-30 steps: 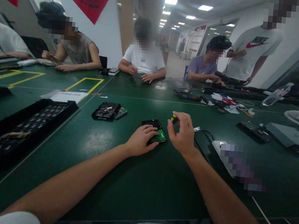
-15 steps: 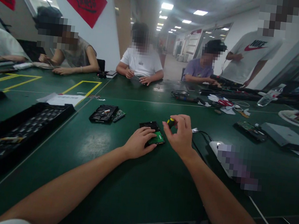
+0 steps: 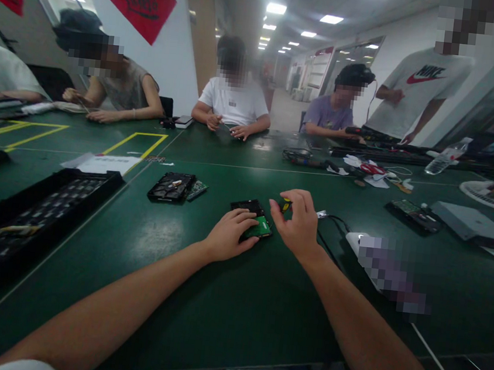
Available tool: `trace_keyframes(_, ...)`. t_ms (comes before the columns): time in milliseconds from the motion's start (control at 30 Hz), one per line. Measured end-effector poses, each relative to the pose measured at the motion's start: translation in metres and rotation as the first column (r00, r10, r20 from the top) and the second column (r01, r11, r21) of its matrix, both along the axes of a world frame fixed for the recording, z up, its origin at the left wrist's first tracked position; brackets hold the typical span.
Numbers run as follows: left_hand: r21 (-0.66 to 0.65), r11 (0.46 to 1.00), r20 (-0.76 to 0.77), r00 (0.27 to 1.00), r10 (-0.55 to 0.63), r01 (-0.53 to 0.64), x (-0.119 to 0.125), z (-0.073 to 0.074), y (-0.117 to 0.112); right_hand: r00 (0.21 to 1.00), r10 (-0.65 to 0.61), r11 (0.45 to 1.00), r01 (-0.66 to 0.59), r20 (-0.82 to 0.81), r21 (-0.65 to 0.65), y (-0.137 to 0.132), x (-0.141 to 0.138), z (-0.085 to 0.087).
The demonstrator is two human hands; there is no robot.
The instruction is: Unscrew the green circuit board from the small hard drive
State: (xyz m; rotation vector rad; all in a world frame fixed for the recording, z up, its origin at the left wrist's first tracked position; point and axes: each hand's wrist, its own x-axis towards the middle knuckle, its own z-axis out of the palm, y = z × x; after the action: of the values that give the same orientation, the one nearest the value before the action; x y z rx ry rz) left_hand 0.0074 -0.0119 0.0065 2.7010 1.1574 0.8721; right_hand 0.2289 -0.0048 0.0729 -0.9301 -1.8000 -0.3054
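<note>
Yellow-black tool handle (image 3: 287, 206) shifted slightly toward 3 o'clock versus half a second ago. Right hand (image 3: 299, 226) grips it in curled fingers, at 2 o'clock from the black-and-green unit (image 3: 262, 228). Left hand (image 3: 229, 236) open, fingers resting on unit, which sits at wearer's 12 o'clock.

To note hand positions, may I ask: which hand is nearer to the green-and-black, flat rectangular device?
Left. The left hand rests on the device; the right hand is just to its right, holding a yellow-and-black handle.
</note>
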Motion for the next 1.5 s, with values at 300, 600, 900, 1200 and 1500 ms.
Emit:
trace_keyframes(300,0.002,1.0,-0.006,1.0,-0.001,0.001,-0.0003,0.0001,0.0002,0.997,0.063,0.997,-0.062,0.035,-0.043,-0.0002,0.0009,0.0011)
trace_keyframes(600,-0.002,1.0,0.0,1.0,-0.008,0.008,-0.0008,0.0,0.0002,0.999,0.037,0.999,-0.037,-0.005,-0.025,0.0013,0.001,-0.0004)
trace_keyframes(900,-0.002,1.0,0.0,1.0,-0.001,0.001,-0.0012,-0.001,0.0,0.994,0.095,0.994,-0.092,0.046,-0.051,-0.0021,0.0002,0.0022)
trace_keyframes(1200,-0.001,1.0,0.006,1.0,-0.009,0.009,-0.0012,-0.0013,0.0006,0.999,0.043,0.998,-0.042,0.02,-0.048,0.001,0.001,-0.0007)
trace_keyframes(1500,0.001,1.0,-0.008,1.0,0.003,-0.003,-0.0008,-0.0009,0.0003,0.992,0.12,0.991,-0.116,0.043,-0.07,0.0005,-0.0007,-0.0004)
